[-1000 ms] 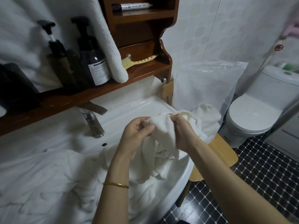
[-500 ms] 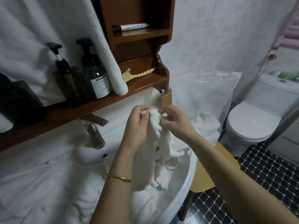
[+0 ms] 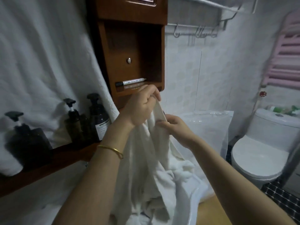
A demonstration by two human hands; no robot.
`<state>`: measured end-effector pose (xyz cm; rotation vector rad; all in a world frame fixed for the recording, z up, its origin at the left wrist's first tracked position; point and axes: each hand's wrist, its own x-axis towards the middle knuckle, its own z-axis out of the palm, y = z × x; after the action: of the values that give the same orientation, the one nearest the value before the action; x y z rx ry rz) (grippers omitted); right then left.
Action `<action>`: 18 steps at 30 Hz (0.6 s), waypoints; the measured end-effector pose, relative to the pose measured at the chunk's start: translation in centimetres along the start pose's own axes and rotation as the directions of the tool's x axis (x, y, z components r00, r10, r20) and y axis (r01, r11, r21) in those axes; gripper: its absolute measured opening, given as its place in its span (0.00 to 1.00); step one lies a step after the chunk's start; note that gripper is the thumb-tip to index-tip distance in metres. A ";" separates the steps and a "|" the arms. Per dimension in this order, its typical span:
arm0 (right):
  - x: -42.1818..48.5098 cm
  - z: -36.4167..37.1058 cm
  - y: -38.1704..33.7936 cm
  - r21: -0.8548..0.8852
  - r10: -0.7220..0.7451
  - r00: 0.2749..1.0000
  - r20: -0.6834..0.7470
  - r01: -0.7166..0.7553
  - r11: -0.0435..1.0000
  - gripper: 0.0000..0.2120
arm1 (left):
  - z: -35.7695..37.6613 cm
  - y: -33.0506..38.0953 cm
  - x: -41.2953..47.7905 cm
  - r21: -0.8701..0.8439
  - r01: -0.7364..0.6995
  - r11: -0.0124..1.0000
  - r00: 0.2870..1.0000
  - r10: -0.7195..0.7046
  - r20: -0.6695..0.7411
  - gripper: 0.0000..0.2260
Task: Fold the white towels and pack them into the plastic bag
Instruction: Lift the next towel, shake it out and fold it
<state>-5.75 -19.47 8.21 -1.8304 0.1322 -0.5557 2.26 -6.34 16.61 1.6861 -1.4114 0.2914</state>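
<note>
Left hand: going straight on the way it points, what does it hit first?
Probably the brown wooden cabinet shelf, just above the left hand gripping the white towel; depth unclear.

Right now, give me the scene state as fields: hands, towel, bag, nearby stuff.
left hand: grips the edge of the white towel, the higher of the two hands
right hand: pinches the same edge just below
white towel: unfolded, hangs bunched from both hands
plastic bag: upright, behind the right hand; contents cannot be told
fold status: not yet folded or packed
nearby: pump bottles on wooden shelf at left; marker in cabinet niche; toilet at right
</note>
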 end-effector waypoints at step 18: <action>2.4 -5.4 4.3 -0.106 0.247 0.875 -0.417 -0.317 0.942 0.15 | -5.1 3.5 4.8 0.022 -0.247 0.969 0.784 0.213 -0.583 0.13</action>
<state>-5.19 -26.44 6.22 -1.7971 0.7361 -0.7189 2.52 -5.63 24.35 1.2174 -1.1312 0.8289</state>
